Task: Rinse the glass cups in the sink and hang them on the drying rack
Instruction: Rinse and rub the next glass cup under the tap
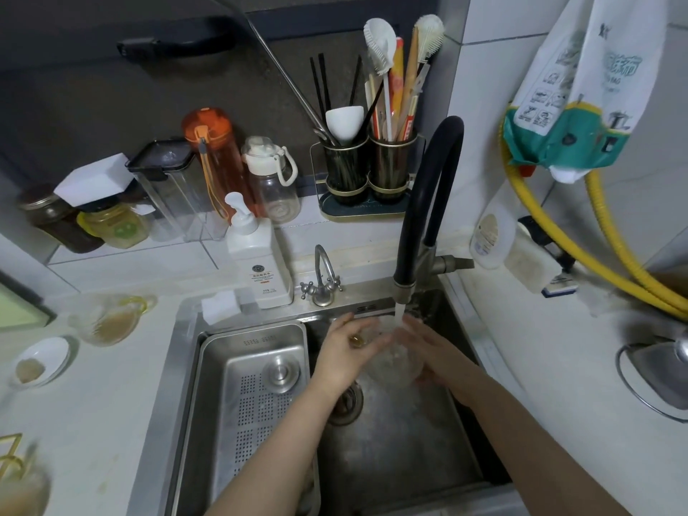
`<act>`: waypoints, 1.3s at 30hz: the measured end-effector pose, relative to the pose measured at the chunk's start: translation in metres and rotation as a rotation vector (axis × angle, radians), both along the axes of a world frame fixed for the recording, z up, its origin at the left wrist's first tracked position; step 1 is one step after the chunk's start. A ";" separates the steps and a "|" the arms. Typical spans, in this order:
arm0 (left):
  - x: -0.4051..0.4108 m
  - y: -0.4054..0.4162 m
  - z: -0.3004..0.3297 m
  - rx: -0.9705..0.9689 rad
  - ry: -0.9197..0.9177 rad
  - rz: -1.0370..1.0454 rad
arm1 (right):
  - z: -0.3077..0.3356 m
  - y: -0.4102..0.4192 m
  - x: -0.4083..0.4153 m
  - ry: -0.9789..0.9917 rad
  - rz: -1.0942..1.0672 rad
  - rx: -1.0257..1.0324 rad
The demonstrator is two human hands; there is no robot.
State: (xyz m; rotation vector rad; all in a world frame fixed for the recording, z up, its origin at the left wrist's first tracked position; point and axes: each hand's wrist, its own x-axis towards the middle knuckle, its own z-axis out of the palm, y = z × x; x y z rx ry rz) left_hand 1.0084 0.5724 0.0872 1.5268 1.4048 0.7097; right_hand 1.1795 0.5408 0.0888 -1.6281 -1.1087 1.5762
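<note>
A clear glass cup (394,361) is held over the steel sink (391,456), right under the water stream from the black faucet (428,202). My left hand (344,351) grips the cup from its left side. My right hand (441,351) wraps it from the right and below. A second glass cup (108,320) with a yellow handle and brownish residue lies on the counter left of the sink. Part of a gold wire rack (11,459) shows at the lower left edge.
A steel drain basket (257,396) fills the sink's left half. A soap pump bottle (257,262), a small tap (322,281) and a white sponge (219,305) stand behind it. Jars and bottles line the back left. A small dish (37,363) sits left; a pot lid (666,370) lies right.
</note>
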 end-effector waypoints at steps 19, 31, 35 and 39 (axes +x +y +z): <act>0.003 -0.013 -0.007 -0.012 -0.136 0.051 | -0.015 -0.013 0.001 0.229 -0.060 -0.026; -0.003 -0.003 0.003 -0.249 -0.348 0.227 | -0.003 -0.023 -0.005 -0.400 0.071 0.551; -0.007 0.001 0.008 -0.073 -0.222 0.158 | -0.006 -0.026 0.003 -0.445 0.231 0.590; -0.002 0.004 0.021 0.115 -0.141 0.063 | -0.012 -0.025 0.003 -0.756 0.225 0.759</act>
